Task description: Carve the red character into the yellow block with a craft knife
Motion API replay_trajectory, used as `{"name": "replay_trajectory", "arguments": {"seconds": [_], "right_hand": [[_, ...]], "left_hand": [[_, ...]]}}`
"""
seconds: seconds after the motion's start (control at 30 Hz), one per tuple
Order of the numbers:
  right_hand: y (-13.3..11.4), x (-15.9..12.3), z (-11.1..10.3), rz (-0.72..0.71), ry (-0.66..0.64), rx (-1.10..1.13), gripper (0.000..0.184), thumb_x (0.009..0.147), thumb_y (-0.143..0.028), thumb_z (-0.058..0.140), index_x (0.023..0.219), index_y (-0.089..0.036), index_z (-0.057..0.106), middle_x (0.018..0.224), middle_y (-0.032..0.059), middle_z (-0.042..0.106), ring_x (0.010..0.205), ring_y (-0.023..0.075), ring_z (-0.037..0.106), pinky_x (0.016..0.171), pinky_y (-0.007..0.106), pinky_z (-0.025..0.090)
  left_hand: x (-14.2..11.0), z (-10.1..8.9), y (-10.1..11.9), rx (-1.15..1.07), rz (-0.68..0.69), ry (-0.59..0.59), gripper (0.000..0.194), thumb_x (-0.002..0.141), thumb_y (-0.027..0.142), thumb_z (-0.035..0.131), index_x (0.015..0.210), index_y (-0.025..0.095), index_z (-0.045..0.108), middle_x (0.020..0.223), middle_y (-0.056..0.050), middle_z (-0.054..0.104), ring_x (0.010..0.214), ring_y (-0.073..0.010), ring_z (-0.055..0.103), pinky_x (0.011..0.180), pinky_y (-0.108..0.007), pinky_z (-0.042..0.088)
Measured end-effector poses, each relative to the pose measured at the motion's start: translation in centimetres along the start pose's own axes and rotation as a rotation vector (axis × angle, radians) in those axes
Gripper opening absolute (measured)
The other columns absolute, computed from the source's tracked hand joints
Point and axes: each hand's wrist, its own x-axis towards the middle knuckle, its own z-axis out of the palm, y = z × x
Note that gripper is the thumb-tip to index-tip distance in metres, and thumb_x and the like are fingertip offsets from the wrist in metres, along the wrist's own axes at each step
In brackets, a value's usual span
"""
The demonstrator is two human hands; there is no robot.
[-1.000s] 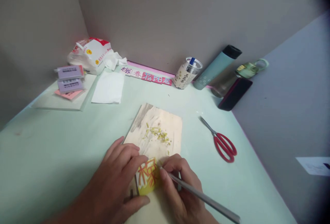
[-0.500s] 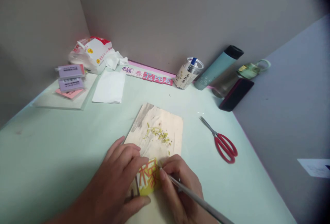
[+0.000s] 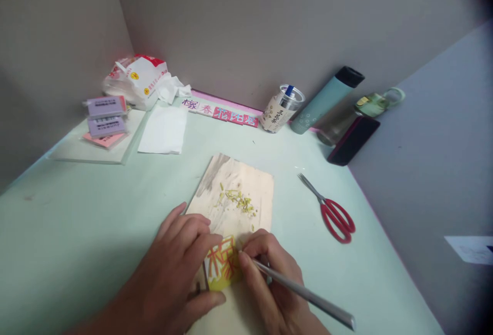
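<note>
A small yellow carving block (image 3: 222, 265), marked with an orange-red character, lies on a wooden board (image 3: 250, 178). My left hand (image 3: 181, 260) grips the block from its left side, the fingers at the top edge and the thumb at the lower edge. In my right hand (image 3: 271, 278) is a slim silver carving knife (image 3: 308, 293), pinched like a pen. Its tip is at the block's upper right edge; the fingers partly hide the blade. Yellow-green shavings (image 3: 241, 202) are scattered on the board beyond my hands.
Red-handled scissors (image 3: 333, 217) lie to the right. Behind them stand a phone (image 3: 354, 141), a metal bottle (image 3: 329, 130), a teal tumbler (image 3: 325, 101) and a clear cup (image 3: 278, 114). Lettered tiles (image 3: 227, 114), paper (image 3: 164, 129), packaged blocks (image 3: 107, 125) and a bag (image 3: 142, 80) line the back left.
The knife's rear end has swung up slightly, and its whole handle end now shows. My left hand and the block have stayed in place.
</note>
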Motion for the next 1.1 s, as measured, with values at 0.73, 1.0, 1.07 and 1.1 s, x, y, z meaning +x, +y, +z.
{"name": "replay_trajectory", "arguments": {"seconds": [0.73, 1.0, 1.07, 1.1], "right_hand": [[0.3, -0.8, -0.3, 0.172, -0.041, 0.124, 0.016, 0.104, -0.026, 0.048, 0.088, -0.024, 0.051, 0.078, -0.0028, 0.055, 0.067, 0.0135, 0.049, 0.061, 0.026, 0.038], [0.2, -0.3, 0.0, 0.219, 0.007, 0.251, 0.022, 0.104, -0.028, 0.049, 0.083, -0.023, 0.049, 0.074, -0.0029, 0.052, 0.065, 0.0132, 0.047, 0.059, 0.025, 0.040], [0.1, -0.3, 0.1, 0.209, 0.014, 0.249, 0.022, 0.103, -0.027, 0.050, 0.082, -0.022, 0.050, 0.073, -0.0030, 0.053, 0.064, 0.0128, 0.047, 0.059, 0.024, 0.040], [0.1, -0.3, 0.2, 0.202, 0.017, 0.243, 0.022, 0.103, -0.027, 0.050, 0.082, -0.022, 0.050, 0.073, -0.0029, 0.053, 0.064, 0.0127, 0.047, 0.058, 0.024, 0.040]], "left_hand": [[-0.1, -0.6, -0.6, 0.038, 0.054, -0.064, 0.058, 0.074, 0.028, 0.082, 0.122, 0.024, 0.049, 0.113, -0.003, 0.060, 0.115, -0.0278, 0.056, 0.120, -0.051, 0.020], [-0.2, -0.3, -0.9, 0.016, 0.023, -0.111, 0.083, 0.064, 0.044, 0.093, 0.130, 0.026, 0.046, 0.117, -0.003, 0.062, 0.117, -0.0293, 0.056, 0.122, -0.054, 0.013], [-0.2, -0.3, -1.0, 0.012, 0.053, -0.149, 0.091, 0.068, 0.045, 0.091, 0.140, 0.026, 0.040, 0.122, -0.004, 0.064, 0.117, -0.0284, 0.057, 0.122, -0.055, 0.013], [-0.2, -0.3, -1.1, 0.007, 0.063, -0.165, 0.090, 0.071, 0.041, 0.089, 0.143, 0.025, 0.038, 0.122, -0.003, 0.065, 0.116, -0.0276, 0.058, 0.123, -0.055, 0.014]]}}
